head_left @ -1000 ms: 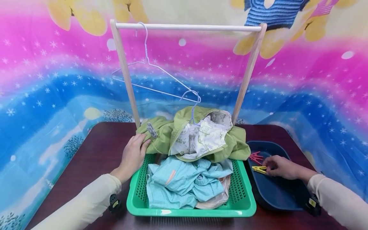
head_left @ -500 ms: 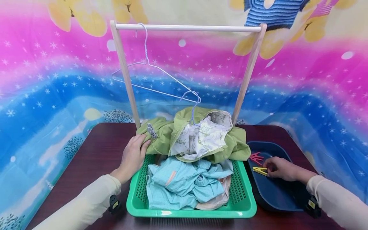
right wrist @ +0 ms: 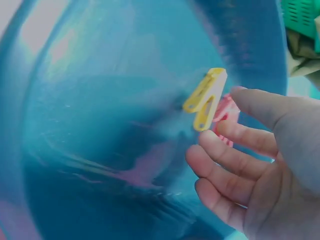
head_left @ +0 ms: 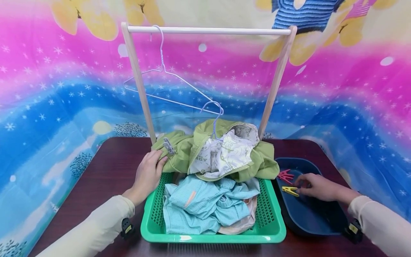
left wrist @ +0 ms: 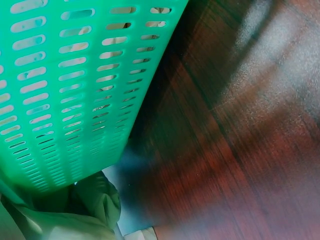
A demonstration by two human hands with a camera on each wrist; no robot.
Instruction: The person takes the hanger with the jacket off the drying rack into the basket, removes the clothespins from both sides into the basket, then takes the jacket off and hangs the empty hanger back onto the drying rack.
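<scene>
The person's right hand (head_left: 316, 186) was loose over the tray, its fingers bent and apart and grasping nothing. The yellow clothespin (head_left: 290, 191) lay just past its fingertips, on the hand's left; whether any fingertip brushed it could not be told. Beyond that clothespin, a little farther from the hand, lay red clothespins (head_left: 285, 176). All were in the dark blue tray (head_left: 316, 217), below the hand.

The left hand (head_left: 150, 175) rested on the sleeve of a green jacket (head_left: 184, 157); with its fingertips partly hidden, a grip could not be confirmed. A grey clothespin (head_left: 168, 146) sat on that sleeve, just ahead of the hand. Between both hands stood a green basket (head_left: 213, 238), holding a light-blue garment (head_left: 205, 203). Farther off than either hand, a lilac hanger (head_left: 221, 110) rose from the jacket, and a rack (head_left: 208, 31) carried a wire hanger (head_left: 162, 62).
</scene>
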